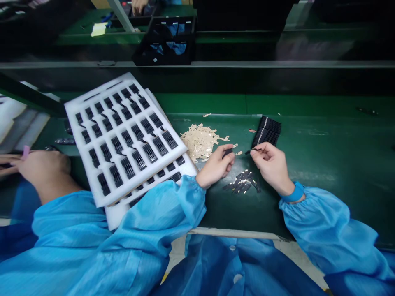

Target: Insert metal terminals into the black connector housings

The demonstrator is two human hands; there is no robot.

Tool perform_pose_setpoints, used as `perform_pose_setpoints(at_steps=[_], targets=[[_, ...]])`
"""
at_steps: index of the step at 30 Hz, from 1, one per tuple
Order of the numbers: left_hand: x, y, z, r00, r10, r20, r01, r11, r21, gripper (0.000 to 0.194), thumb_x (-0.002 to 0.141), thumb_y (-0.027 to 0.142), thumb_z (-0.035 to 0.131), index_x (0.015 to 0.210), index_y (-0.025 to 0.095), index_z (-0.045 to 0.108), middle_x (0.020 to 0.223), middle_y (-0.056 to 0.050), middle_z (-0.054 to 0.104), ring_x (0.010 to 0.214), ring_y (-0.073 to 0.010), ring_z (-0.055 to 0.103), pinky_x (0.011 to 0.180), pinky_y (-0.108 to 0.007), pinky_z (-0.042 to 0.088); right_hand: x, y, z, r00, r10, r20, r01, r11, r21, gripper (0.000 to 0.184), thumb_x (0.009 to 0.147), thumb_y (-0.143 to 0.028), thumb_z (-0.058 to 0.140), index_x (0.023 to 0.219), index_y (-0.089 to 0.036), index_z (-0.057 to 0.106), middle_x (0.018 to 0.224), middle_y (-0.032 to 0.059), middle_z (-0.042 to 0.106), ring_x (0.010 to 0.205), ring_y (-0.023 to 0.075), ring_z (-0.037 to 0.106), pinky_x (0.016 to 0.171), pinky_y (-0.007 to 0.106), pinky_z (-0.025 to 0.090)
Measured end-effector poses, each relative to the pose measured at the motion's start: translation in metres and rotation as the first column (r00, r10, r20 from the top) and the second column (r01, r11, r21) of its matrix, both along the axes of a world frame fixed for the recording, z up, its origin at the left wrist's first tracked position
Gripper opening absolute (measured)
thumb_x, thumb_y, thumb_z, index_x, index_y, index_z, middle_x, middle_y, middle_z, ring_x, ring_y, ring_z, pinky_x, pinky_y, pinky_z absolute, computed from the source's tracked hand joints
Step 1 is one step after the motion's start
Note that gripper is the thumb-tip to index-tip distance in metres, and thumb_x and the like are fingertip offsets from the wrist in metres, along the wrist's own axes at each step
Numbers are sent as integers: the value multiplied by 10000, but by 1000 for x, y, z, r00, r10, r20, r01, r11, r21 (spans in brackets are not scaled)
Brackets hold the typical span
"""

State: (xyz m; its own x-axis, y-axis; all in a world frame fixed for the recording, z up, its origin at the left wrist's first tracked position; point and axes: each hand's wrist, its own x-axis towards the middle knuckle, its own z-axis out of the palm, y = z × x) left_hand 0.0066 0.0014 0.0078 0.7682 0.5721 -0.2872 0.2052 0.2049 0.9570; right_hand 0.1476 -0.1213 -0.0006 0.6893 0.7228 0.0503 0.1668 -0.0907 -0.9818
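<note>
My left hand point(216, 165) is closed on a small black part point(227, 152), and pale tabs show at its fingertips. Across a narrow gap, my right hand point(273, 166) pinches a thin dark strip point(255, 150) between thumb and forefinger. Below and between both hands lies a loose pile of small black strips point(242, 182) with shiny ends. Beside my left hand is a heap of beige tabs point(200, 142). Just behind my right hand sits a neat stack of black parts point(268, 130) on the green mat point(333, 172).
Stacked white foam trays point(92, 156) with black parts in their slots lie at the left. A co-worker's hands point(40, 168) are at the far left; another person's hand point(139, 6) shows at the top. A black divided box point(138, 57) stands on the far bench.
</note>
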Motion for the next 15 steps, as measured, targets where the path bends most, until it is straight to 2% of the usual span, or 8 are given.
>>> perform_pose_setpoints(at_steps=[2,3,5,8,10,12,13,15], targets=[[0,1,1,998,23,65,-4,960,-280,318,903,173,545,1221,163,555,1003,-90,709,771,-140,663,671,-287,547,1,1,2,999,-40,-24,40,999,25,231,785,-375,750,813,-196,607,619,-43,542,483,83,455,449,222,382],[-1,2,1,993,16,117,29,929,-370,323,895,150,549,1218,165,554,1097,-113,707,873,-159,684,743,-314,574,1,1,2,999,-38,-32,39,999,28,240,787,-385,753,813,-196,608,614,-46,532,479,82,450,442,221,370],[-2,3,0,978,-14,209,99,910,-404,314,902,164,584,1216,170,573,1222,-134,689,1056,-198,680,900,-380,576,-2,1,3,999,-22,-41,23,999,28,247,787,-394,757,811,-194,614,610,-47,525,485,82,455,441,219,360],[-4,3,-4,964,-90,250,150,961,-232,286,939,290,618,1196,164,629,1205,-139,701,1078,-219,681,975,-415,543,-5,0,2,998,-29,-55,33,997,72,238,792,-385,759,839,-195,623,628,-48,541,484,76,453,451,218,368],[-4,4,-5,968,-112,226,120,993,-23,267,932,329,642,1133,162,696,1214,-131,694,1093,-218,666,997,-392,521,-5,0,-1,997,-46,-60,53,991,121,235,807,-380,756,885,-201,625,661,-46,560,483,72,454,462,220,384],[-4,6,-4,978,-88,187,60,987,148,245,905,329,682,1087,179,747,1204,-108,694,1071,-204,656,964,-347,521,-4,-1,-5,997,-57,-58,65,985,157,229,830,-379,745,924,-208,626,698,-41,577,487,70,457,472,222,397],[-4,7,-2,982,-62,179,28,982,186,240,887,326,703,1074,184,757,1171,-96,703,1020,-189,661,921,-325,529,-3,-2,-6,997,-57,-55,66,984,168,221,842,-375,739,938,-211,627,713,-38,583,490,69,460,476,222,401],[-3,8,0,979,14,204,-50,984,173,227,850,311,744,1033,178,753,1072,-68,723,892,-149,667,837,-287,536,-2,-3,-9,997,-61,-51,69,981,180,206,859,-366,729,955,-215,628,741,-31,598,498,68,468,478,221,403]])
